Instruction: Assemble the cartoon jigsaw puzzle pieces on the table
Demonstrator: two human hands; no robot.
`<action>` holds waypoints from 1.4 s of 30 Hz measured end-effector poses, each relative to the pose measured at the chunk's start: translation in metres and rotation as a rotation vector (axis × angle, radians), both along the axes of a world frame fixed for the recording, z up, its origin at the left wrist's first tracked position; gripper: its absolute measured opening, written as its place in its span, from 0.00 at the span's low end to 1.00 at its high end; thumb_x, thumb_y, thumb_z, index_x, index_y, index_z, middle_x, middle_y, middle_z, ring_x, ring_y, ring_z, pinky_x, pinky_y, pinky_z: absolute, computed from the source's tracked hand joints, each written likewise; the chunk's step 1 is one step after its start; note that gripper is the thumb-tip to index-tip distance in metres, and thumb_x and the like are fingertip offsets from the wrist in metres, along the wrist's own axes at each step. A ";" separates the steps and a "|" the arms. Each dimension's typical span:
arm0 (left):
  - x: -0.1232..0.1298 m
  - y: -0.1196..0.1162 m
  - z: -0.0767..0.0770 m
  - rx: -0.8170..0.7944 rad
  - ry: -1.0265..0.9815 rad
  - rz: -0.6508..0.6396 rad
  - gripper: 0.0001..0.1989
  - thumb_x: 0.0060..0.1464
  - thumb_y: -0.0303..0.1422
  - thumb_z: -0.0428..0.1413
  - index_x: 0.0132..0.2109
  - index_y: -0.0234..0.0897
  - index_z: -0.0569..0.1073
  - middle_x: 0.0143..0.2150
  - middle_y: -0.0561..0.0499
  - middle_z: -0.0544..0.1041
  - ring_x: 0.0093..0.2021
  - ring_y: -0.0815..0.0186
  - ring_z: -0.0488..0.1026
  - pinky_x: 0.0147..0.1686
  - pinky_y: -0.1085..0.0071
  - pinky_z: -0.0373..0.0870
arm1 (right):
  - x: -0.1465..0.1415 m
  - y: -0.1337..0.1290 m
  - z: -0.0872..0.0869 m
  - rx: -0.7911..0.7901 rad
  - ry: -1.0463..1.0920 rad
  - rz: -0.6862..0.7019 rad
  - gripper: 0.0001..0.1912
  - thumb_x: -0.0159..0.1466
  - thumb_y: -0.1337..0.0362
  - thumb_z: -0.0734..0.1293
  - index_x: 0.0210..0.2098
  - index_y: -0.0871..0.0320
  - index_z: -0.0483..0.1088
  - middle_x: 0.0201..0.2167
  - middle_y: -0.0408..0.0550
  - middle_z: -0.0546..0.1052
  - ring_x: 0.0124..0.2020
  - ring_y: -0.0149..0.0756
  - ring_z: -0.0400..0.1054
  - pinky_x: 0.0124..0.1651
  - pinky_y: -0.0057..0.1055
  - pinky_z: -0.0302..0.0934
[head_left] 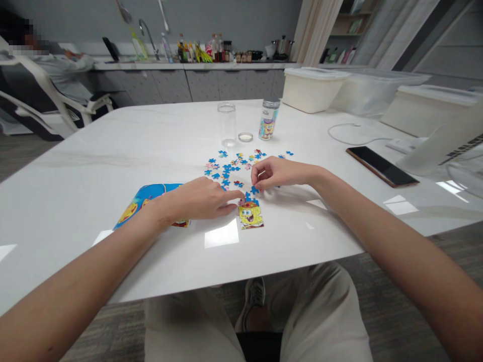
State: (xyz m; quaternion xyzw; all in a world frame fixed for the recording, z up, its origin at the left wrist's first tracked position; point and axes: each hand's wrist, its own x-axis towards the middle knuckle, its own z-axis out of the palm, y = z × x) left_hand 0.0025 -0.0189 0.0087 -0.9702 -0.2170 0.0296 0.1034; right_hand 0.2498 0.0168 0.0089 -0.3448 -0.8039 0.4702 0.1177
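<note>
A partly joined jigsaw puzzle [251,216] with a yellow cartoon face lies on the white table [158,271]. At its upper left edge, my left hand [206,197] rests with index finger and thumb stretched out and apart, the index fingertip touching the pieces. My right hand [279,172] pinches a blue puzzle piece [255,190] just above the joined part. Several loose puzzle pieces [226,171], mostly blue, are scattered beyond both hands. Partly hidden under my left forearm is a blue picture sheet [145,193] with cartoon figures.
Behind the pieces stand a clear jar [227,125], a round lid [245,137] and a printed canister [268,119]. To the right lie a phone [381,165], a white cable [339,138] and plastic bins [313,90]. A person [64,70] sits at the far left.
</note>
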 end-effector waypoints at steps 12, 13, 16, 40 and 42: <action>-0.001 -0.001 0.002 -0.088 0.001 -0.017 0.18 0.62 0.34 0.45 0.56 0.47 0.70 0.20 0.55 0.72 0.19 0.71 0.62 0.24 0.74 0.53 | -0.007 -0.003 0.001 0.049 -0.001 -0.040 0.09 0.54 0.62 0.69 0.33 0.60 0.75 0.28 0.45 0.77 0.29 0.30 0.69 0.32 0.27 0.60; 0.000 -0.001 0.003 -0.094 -0.003 -0.023 0.18 0.62 0.34 0.45 0.56 0.47 0.70 0.20 0.55 0.72 0.19 0.71 0.61 0.23 0.73 0.52 | -0.007 -0.004 0.001 0.045 -0.008 -0.046 0.09 0.54 0.62 0.70 0.33 0.60 0.75 0.27 0.45 0.77 0.29 0.30 0.69 0.32 0.27 0.60; 0.000 -0.003 0.005 -0.098 -0.021 -0.034 0.17 0.62 0.34 0.46 0.55 0.47 0.71 0.19 0.56 0.71 0.18 0.72 0.60 0.23 0.73 0.52 | -0.006 -0.005 0.003 0.039 -0.027 -0.034 0.08 0.54 0.62 0.69 0.32 0.60 0.75 0.27 0.45 0.77 0.29 0.31 0.70 0.33 0.28 0.61; 0.002 -0.004 0.006 -0.116 -0.021 -0.025 0.18 0.62 0.34 0.46 0.57 0.49 0.70 0.21 0.55 0.74 0.19 0.71 0.61 0.23 0.73 0.52 | -0.009 -0.006 0.005 0.037 -0.053 -0.012 0.09 0.54 0.61 0.70 0.33 0.60 0.76 0.28 0.47 0.79 0.30 0.31 0.71 0.34 0.28 0.63; 0.002 -0.005 0.007 -0.114 -0.026 -0.023 0.18 0.62 0.34 0.46 0.56 0.48 0.71 0.21 0.55 0.73 0.19 0.71 0.61 0.23 0.74 0.53 | -0.008 -0.005 0.004 0.055 -0.047 -0.025 0.09 0.54 0.60 0.70 0.32 0.59 0.76 0.28 0.46 0.78 0.30 0.31 0.70 0.33 0.28 0.62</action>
